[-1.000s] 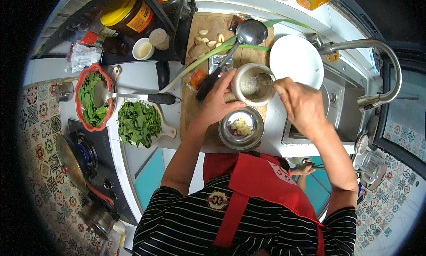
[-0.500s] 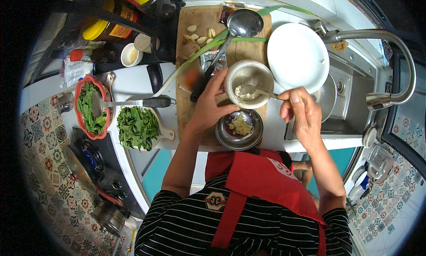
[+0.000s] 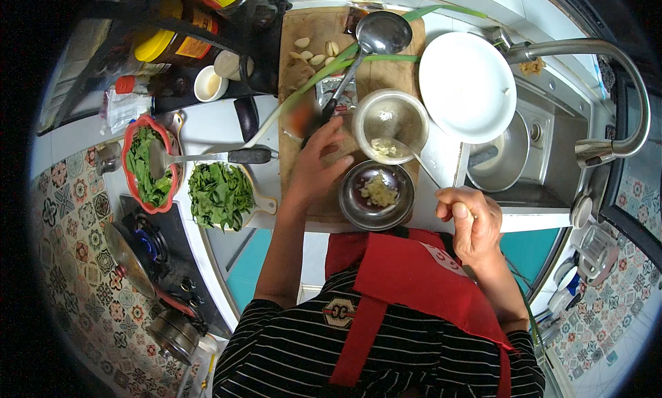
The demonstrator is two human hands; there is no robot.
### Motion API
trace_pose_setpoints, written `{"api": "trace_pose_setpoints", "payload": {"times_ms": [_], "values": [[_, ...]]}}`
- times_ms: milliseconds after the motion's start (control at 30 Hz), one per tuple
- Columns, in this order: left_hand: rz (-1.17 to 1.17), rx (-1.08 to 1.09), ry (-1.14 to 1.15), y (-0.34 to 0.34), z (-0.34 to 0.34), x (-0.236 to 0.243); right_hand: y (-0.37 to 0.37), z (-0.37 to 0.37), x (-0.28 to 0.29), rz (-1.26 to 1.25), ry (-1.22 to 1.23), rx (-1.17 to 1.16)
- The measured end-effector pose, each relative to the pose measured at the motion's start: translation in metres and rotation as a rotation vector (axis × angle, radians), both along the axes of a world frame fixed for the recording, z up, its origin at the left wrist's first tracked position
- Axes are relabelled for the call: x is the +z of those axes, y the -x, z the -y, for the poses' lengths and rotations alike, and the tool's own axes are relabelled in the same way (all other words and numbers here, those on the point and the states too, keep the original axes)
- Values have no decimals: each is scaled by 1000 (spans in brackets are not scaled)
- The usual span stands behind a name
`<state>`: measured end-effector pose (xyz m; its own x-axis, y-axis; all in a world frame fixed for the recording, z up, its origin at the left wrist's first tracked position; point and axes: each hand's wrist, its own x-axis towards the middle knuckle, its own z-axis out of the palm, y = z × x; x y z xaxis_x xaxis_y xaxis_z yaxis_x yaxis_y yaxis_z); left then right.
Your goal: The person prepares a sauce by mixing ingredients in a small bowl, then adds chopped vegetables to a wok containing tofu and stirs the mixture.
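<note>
My left hand point(image 3: 317, 163) has its fingers apart just left of a pale mortar point(image 3: 390, 115), with nothing visibly held. My right hand point(image 3: 472, 222) grips a thin metal spoon point(image 3: 431, 172), whose bowl rests inside the mortar on some crushed garlic point(image 3: 383, 148). Right below the mortar, a small steel bowl point(image 3: 377, 215) holds minced garlic. Both sit on a wooden cutting board point(image 3: 296, 22), along with a black-handled ladle point(image 3: 383, 34), long green scallions point(image 3: 303, 87), several garlic cloves point(image 3: 317, 58) and small packets.
Chopped greens point(image 3: 219, 194) lie left, beside a red bowl point(image 3: 129, 194) with a spatula. A lit stove point(image 3: 172, 281) with a pan is lower left. A white plate point(image 3: 465, 84) is right, beside the sink point(image 3: 558, 163) and tap point(image 3: 620, 146). Jars and bottles point(image 3: 165, 46) line the back left.
My left hand has let go of the mortar and drawn slightly left. My right hand has moved down toward me, still holding the spoon, which lies at a lower slant across the mortar's rim.
</note>
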<state>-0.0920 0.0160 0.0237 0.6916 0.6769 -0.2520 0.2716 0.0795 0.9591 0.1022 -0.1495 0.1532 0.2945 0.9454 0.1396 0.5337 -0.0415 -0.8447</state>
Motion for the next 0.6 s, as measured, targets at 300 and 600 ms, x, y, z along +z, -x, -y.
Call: {"api": "trace_pose_setpoints", "payload": {"times_ms": [300,600], "values": [[-151,262,94,53,28,-17,21,30,1,281,-145,310],[-312,-42,-101,51,66,-7,38,60,-38,600,-15,383]]}}
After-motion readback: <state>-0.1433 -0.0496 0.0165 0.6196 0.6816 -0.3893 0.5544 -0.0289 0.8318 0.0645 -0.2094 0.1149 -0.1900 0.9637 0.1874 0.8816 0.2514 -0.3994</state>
